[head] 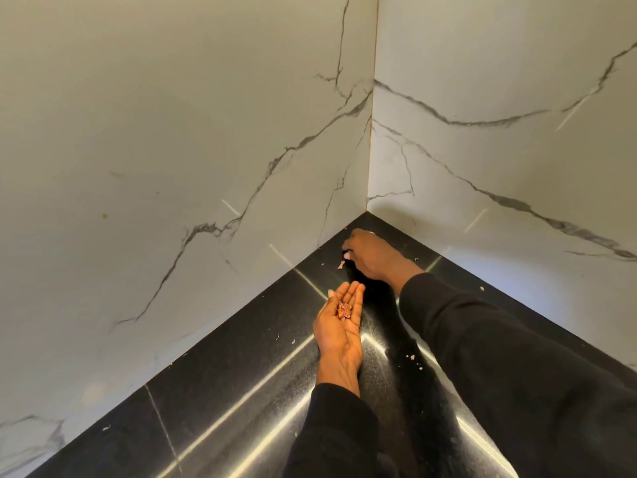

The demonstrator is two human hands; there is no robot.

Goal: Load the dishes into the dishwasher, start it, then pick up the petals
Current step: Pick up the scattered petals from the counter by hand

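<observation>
My left hand (339,326) lies palm up over the black counter (220,401), fingers straight, with a small heap of reddish petals (344,311) resting in the palm. My right hand (370,255) reaches into the corner with the palm down and its fingers curled, fingertips at the counter surface. A pale pink petal (341,264) lies on the counter just below those fingertips. Whether the right fingers pinch anything is hidden by the hand itself.
Two white marble-veined walls (193,139) meet at the corner (367,210) just beyond my right hand. Small pale scraps (412,357) dot the glossy counter to the right and left of my arms. Both arms wear black sleeves.
</observation>
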